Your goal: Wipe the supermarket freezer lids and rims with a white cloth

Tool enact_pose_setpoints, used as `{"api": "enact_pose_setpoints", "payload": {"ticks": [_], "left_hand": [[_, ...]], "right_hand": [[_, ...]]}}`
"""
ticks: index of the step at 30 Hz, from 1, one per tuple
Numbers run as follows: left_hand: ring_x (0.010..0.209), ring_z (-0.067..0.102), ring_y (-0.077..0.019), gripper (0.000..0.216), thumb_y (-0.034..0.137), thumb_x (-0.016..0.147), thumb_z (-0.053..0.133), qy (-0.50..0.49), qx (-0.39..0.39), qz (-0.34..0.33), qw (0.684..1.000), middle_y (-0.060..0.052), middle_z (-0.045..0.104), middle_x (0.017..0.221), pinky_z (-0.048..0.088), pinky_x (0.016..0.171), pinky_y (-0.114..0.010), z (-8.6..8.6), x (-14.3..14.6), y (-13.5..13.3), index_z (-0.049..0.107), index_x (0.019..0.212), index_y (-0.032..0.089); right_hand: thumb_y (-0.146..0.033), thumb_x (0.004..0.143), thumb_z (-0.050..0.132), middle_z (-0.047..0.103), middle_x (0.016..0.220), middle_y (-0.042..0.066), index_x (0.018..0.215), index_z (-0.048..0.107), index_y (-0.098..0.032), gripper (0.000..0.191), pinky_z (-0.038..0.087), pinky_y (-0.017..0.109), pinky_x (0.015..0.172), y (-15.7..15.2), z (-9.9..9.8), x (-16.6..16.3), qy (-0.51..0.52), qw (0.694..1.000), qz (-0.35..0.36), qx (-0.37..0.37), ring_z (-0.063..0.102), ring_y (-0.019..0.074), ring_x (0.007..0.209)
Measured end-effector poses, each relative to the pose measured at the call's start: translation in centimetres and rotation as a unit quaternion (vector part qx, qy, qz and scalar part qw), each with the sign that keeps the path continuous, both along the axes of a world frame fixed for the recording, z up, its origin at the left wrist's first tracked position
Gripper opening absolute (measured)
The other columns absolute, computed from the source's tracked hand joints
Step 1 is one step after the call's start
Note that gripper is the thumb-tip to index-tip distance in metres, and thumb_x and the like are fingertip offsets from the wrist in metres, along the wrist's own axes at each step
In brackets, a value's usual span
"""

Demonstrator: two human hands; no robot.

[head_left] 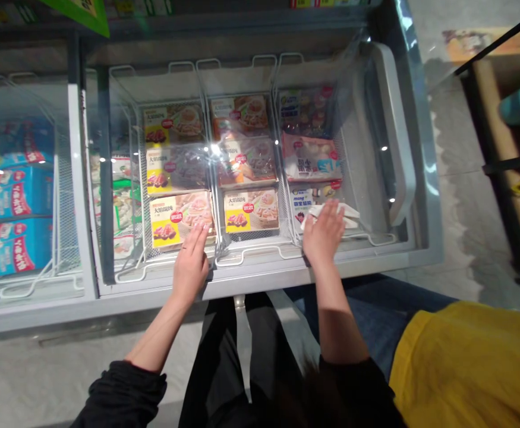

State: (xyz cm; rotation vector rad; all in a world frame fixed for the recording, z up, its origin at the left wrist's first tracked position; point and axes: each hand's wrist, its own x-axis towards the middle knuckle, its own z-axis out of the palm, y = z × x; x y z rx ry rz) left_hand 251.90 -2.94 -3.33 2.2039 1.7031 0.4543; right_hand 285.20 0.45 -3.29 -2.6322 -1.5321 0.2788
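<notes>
My left hand [191,258] lies on the clear lid of a chest freezer, open, with its fingers stretched out over a yellow and white box of frozen food [182,220] beneath the lid. To the right, my right hand [324,235] holds a folded white cloth or paper wipe [350,215] pressed under its fingers against the lid. Parts of the wipe stick out on both sides of the fingers. A blue and white food packet [302,205] lies below it inside the freezer.
White wire baskets [242,254] divide the freezer, with several boxes and a pink packet [312,157] in them. A long curved handle [396,131] stands up at the lid's right. Blue packs [14,246] fill the left section. A person in a yellow top [473,362] is close on the right.
</notes>
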Motion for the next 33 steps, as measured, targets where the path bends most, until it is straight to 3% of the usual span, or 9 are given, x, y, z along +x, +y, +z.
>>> {"api": "enact_pose_setpoints", "payload": {"ticks": [6, 9, 12, 14, 17, 22, 27, 29, 33], "left_hand": [[0.158, 0.04, -0.0284, 0.07, 0.007, 0.096, 0.044, 0.022, 0.021, 0.003, 1.0, -0.013, 0.048, 0.166, 0.039, 0.128, -0.05, -0.2, 0.3, 0.1, 0.04, 0.165, 0.021], [0.159, 0.037, -0.029, 0.072, 0.007, 0.096, 0.044, 0.019, 0.03, 0.0, 0.999, -0.013, 0.045, 0.168, 0.037, 0.13, -0.053, 0.1, 2.1, 0.3, 0.038, 0.166, 0.02], [0.161, 0.033, -0.0277, 0.074, 0.005, 0.094, 0.043, 0.003, 0.017, -0.044, 0.999, -0.012, 0.043, 0.169, 0.035, 0.131, -0.053, 0.8, 6.0, 0.7, 0.035, 0.167, 0.018], [0.162, 0.031, -0.0271, 0.074, 0.004, 0.094, 0.042, -0.01, 0.001, -0.081, 0.997, -0.012, 0.042, 0.17, 0.033, 0.133, -0.052, 1.3, 9.3, 1.0, 0.034, 0.167, 0.016], [0.162, 0.029, -0.0273, 0.071, 0.006, 0.096, 0.042, -0.031, -0.025, -0.093, 0.995, -0.011, 0.038, 0.171, 0.032, 0.134, -0.05, 1.7, 13.4, 1.1, 0.034, 0.166, 0.016], [0.162, 0.031, -0.0279, 0.072, 0.006, 0.096, 0.042, -0.055, -0.057, -0.088, 0.993, -0.01, 0.035, 0.172, 0.033, 0.134, -0.05, 1.1, 15.3, 0.5, 0.034, 0.166, 0.017], [0.163, 0.027, -0.0277, 0.08, 0.003, 0.094, 0.043, -0.063, -0.055, -0.08, 0.993, -0.007, 0.032, 0.174, 0.033, 0.134, -0.055, 0.6, 15.1, 0.3, 0.025, 0.17, 0.022], [0.163, 0.027, -0.028, 0.081, 0.002, 0.093, 0.042, -0.059, -0.052, -0.082, 0.994, -0.009, 0.032, 0.173, 0.033, 0.133, -0.056, 0.5, 15.1, 0.3, 0.025, 0.17, 0.021], [0.162, 0.03, -0.0292, 0.073, 0.006, 0.097, 0.042, -0.05, -0.031, -0.092, 0.994, -0.013, 0.037, 0.172, 0.034, 0.134, -0.053, 0.1, 15.0, 0.3, 0.03, 0.168, 0.017]], "right_hand": [[-0.04, 0.108, 0.038, 0.019, 0.179, 0.011, 0.17, 0.026, -0.013, 0.068, 0.017, 0.058, 0.133, 0.0, 1.0, -8.6, 0.078, 0.965, 0.249, 0.012, 0.014, 0.0321, 0.166], [-0.041, 0.107, 0.043, 0.024, 0.178, 0.009, 0.171, 0.026, -0.017, 0.07, 0.019, 0.055, 0.133, -0.5, 1.3, -9.1, 0.089, 0.949, 0.301, 0.018, 0.016, 0.0303, 0.166], [-0.043, 0.108, 0.042, 0.028, 0.177, 0.01, 0.17, 0.029, -0.018, 0.068, 0.02, 0.053, 0.133, -0.8, 1.7, -6.8, 0.095, 0.935, 0.34, 0.011, 0.018, 0.0279, 0.166], [-0.044, 0.109, 0.04, 0.028, 0.176, 0.01, 0.17, 0.029, -0.018, 0.067, 0.02, 0.052, 0.133, -0.9, 1.9, -4.0, 0.083, 0.945, 0.316, -0.004, 0.018, 0.028, 0.166], [-0.043, 0.11, 0.039, 0.024, 0.178, 0.012, 0.17, 0.026, -0.014, 0.069, 0.02, 0.053, 0.133, -0.7, 2.0, 1.2, 0.046, 0.975, 0.217, -0.029, 0.015, 0.0291, 0.166], [-0.041, 0.111, 0.032, 0.017, 0.179, 0.013, 0.171, 0.02, -0.009, 0.069, 0.019, 0.051, 0.133, 0.2, 1.4, 6.7, 0.004, 0.996, 0.084, -0.031, 0.013, 0.0295, 0.166], [-0.037, 0.11, 0.029, 0.022, 0.178, 0.012, 0.172, 0.019, -0.013, 0.067, 0.022, 0.057, 0.131, -0.8, 1.0, 2.9, 0.004, 1.0, 0.026, 0.001, 0.015, 0.0328, 0.166], [-0.037, 0.11, 0.029, 0.021, 0.178, 0.008, 0.173, 0.011, -0.019, 0.068, 0.023, 0.059, 0.132, -2.3, 1.3, -0.1, 0.023, 0.997, 0.079, -0.001, 0.017, 0.0344, 0.166], [-0.032, 0.108, 0.034, 0.022, 0.176, -0.003, 0.166, -0.02, -0.036, 0.08, 0.032, 0.059, 0.13, -5.5, 1.9, -4.9, 0.098, 0.97, 0.222, 0.004, 0.023, 0.0295, 0.164]]}}
